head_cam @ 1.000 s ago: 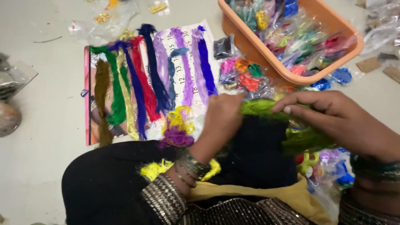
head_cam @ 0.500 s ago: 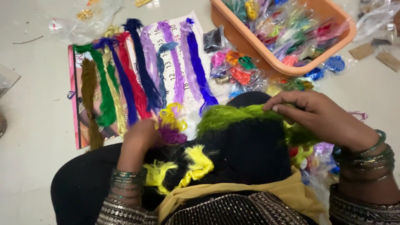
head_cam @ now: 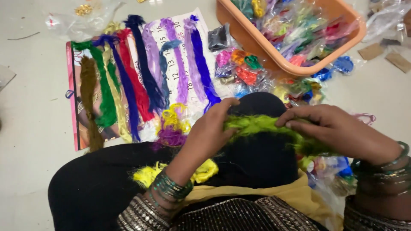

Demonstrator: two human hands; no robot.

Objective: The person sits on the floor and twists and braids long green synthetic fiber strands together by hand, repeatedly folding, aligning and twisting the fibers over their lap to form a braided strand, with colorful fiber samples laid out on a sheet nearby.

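A lime green thread bundle (head_cam: 257, 124) stretches across my black-clad knee (head_cam: 257, 158). My left hand (head_cam: 212, 130) pinches its left end. My right hand (head_cam: 338, 128) lies over its right part with fingers closed on it. A yellow thread bundle (head_cam: 147, 174) rests on my lap below the left wrist. Smaller yellow (head_cam: 173, 117) and purple (head_cam: 170, 137) tufts lie just left of my left hand.
Several coloured thread hanks (head_cam: 141, 77) are laid in rows on a calendar sheet (head_cam: 169, 42) on the floor. An orange plastic tub (head_cam: 274, 53) of bagged threads stands at the upper right, with loose packets (head_cam: 239, 70) beside it. Cardboard scraps (head_cam: 385, 55) lie at the far right.
My left hand has come up from the lap to grip the green bundle's left end. The bundle is now pulled out straighter between both hands.
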